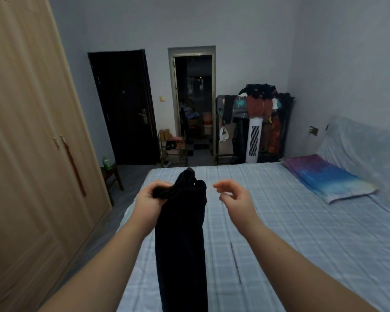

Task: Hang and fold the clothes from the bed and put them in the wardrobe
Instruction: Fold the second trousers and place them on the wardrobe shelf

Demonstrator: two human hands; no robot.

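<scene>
Gripping the bunched top of a black garment (181,233), the left hand (149,200) holds it up so it hangs straight down below the fist, over the checked bed (291,233). Just right of the garment, apart from it, the right hand (233,198) hovers with fingers loosely curled, holding nothing. Far left of both hands stands the wardrobe (32,143), doors closed

dark garment (181,233): lower end cut by bottom edge | wardrobe (20,131): left side cropped
</scene>
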